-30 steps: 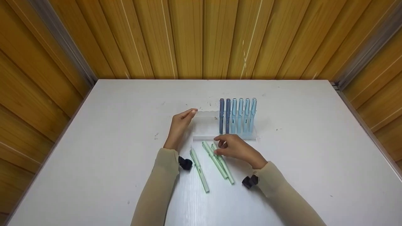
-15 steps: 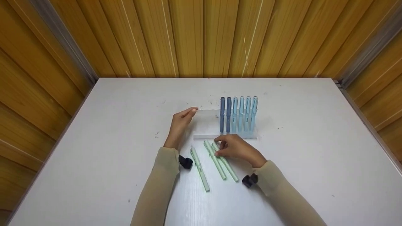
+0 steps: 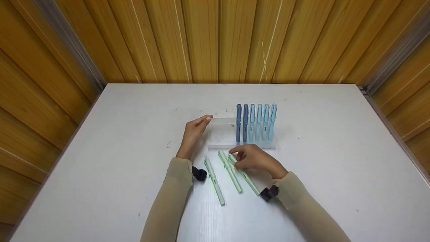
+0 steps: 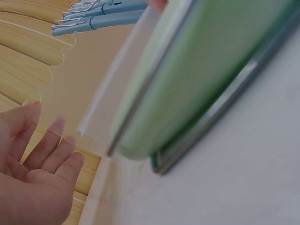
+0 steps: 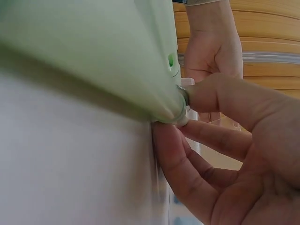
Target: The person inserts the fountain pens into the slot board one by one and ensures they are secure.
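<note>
A clear acrylic pen stand (image 3: 221, 133) stands on the table, with two dark blue pens (image 3: 239, 122) and several light blue pens (image 3: 258, 124) upright along its right part. My left hand (image 3: 193, 134) holds the stand's upper left edge; through the clear sheet, its fingers (image 4: 61, 154) show in the left wrist view. Just in front of the stand, my right hand (image 3: 258, 158) pinches the rightmost light green pen (image 3: 251, 183) near its clip end. In the right wrist view the thumb (image 5: 206, 96) lies against that pen.
Left of the held pen, two more light green pens lie on the white table: a middle one (image 3: 232, 176) close beside it and a left one (image 3: 215, 185) near the left wrist's black camera (image 3: 200, 174). A wood-patterned wall (image 3: 201, 43) rises behind the table.
The lower end of the rightmost green pen has swung right, away from the middle pen. My right fingers have come down onto it. The left hand stays at the stand.
</note>
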Demonstrator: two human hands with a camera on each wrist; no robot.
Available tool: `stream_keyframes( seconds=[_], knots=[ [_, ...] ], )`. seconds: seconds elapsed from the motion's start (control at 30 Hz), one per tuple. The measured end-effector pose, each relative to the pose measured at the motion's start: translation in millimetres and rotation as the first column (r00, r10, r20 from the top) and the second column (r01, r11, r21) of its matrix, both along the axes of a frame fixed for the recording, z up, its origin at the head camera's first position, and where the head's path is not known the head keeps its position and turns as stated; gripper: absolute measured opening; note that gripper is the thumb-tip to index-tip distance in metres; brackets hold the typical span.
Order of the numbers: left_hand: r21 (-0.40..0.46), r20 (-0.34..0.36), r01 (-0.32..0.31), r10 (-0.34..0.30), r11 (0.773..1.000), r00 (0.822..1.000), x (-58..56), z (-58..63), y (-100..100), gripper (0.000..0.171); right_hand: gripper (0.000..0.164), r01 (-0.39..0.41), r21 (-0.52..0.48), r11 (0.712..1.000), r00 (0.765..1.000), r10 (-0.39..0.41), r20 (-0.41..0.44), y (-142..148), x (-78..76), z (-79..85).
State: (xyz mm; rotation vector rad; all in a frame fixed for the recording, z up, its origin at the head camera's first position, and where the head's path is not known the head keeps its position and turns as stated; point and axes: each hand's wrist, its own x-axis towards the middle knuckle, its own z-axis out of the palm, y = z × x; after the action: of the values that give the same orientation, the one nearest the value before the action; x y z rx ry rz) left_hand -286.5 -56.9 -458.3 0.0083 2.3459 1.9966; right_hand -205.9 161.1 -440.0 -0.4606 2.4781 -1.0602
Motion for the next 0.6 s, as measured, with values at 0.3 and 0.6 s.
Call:
stream_keyframes(
  seconds=[0.3, 0.6],
  knots=[
    [-0.003, 0.018, 0.004, -0.004, 1.000, 1.000, 0.3, 0.6, -0.5, 0.036, 0.041, 0.002, -0.015, 1.000, 1.000, -0.003, -0.019, -1.9, -0.4, -2.0],
    [0.006, -0.012, 0.014, -0.014, 1.000, 1.000, 0.3, 0.5, -0.9, 0.036, 0.039, 0.032, -0.044, 0.998, 0.999, -0.033, -0.008, -3.8, 1.4, 0.3]
  ],
)
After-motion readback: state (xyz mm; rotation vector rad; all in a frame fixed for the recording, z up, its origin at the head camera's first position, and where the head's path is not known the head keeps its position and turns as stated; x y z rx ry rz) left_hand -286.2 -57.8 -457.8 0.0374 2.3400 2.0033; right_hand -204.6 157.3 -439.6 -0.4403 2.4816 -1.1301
